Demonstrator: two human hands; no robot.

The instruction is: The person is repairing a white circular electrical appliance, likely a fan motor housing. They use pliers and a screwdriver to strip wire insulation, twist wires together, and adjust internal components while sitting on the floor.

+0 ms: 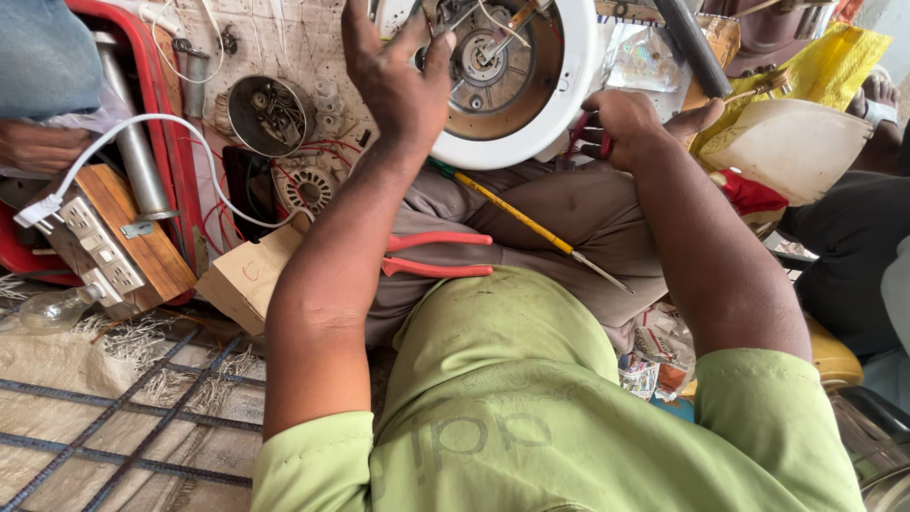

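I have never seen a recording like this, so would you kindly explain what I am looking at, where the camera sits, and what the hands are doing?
There is one picture, taken by a camera worn on the person's head and looking down over their green shirt, so the arms reach away from the viewer. There is no machine here: a person works with two bare hands. The left hand rests on a round white appliance housing, opened to show metal parts inside. The right hand grips something red at the housing's rim; I cannot tell what it is. On the lap lie red-handled pliers and a yellow screwdriver. To the left are a wooden socket board with a white cable, a metal bowl of small parts and a cardboard box.
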